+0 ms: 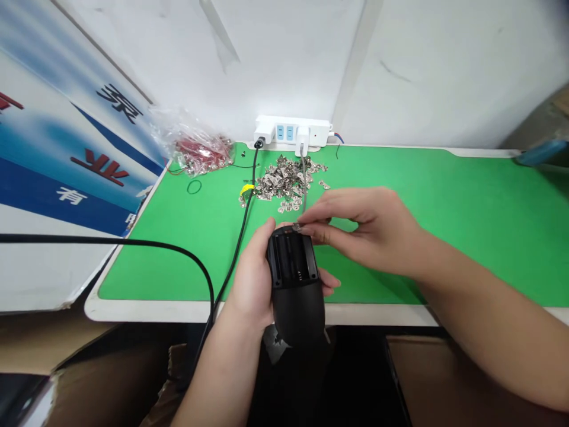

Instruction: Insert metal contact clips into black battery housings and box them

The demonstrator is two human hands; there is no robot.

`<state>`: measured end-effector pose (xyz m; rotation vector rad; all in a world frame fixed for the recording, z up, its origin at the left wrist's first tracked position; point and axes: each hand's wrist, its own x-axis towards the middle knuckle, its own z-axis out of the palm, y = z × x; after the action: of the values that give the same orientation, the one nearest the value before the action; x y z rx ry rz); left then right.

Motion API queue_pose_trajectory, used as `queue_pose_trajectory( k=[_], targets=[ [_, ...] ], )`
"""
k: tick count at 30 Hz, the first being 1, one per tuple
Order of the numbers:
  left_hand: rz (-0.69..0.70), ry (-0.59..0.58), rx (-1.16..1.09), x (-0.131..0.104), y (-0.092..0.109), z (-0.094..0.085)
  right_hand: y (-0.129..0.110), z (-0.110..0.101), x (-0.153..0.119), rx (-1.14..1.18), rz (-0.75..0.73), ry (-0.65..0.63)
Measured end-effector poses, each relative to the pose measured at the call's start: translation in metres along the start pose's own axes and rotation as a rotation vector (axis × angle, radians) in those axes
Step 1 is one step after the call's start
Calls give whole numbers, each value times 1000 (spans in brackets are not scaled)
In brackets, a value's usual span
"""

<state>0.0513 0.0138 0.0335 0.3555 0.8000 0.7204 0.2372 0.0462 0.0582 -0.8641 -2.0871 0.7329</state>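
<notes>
A black plastic housing (300, 314) with an open battery compartment lies in my left hand (253, 279), whose fingers wrap round it from below. Inside the compartment a small coil spring shows near its lower end. My right hand (355, 228) pinches a small metal contact plate (297, 226) between thumb and forefinger, at the far end of the compartment. Whether the plate touches the housing is hard to tell. Beyond my hands, a pile of small metal contact plates (284, 178) is spread on the green mat (178, 237).
A white power strip (306, 131) with two plugs stands against the wall. A clear bag of red wires (200, 151) lies at the back left. The black cable (242, 237) crosses the mat left of my hands. A cardboard box (98, 367) stands below the table edge.
</notes>
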Motion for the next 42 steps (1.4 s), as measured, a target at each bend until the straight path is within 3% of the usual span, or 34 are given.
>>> queue_pose_trajectory(
  k=[5, 10, 24, 28, 34, 42],
  targets=[
    [-61, 37, -3, 1, 0, 0, 0, 10, -2, -133, -147, -16],
    [-36, -36, -52, 4, -3, -2, 0, 22, -4, -108, -89, 42],
    [13, -11, -56, 7, -3, -2, -2, 45, -5, -67, 44, 184],
    [47, -40, -124, 8, -5, -4, -2, 46, -5, -55, 43, 205],
    [91, 12, -254, 6, -2, 1, 0, 45, -6, -31, 42, 200],
    [54, -10, -233, 3, 2, 6, 4, 48, -6, -3, 30, 211]
  ],
)
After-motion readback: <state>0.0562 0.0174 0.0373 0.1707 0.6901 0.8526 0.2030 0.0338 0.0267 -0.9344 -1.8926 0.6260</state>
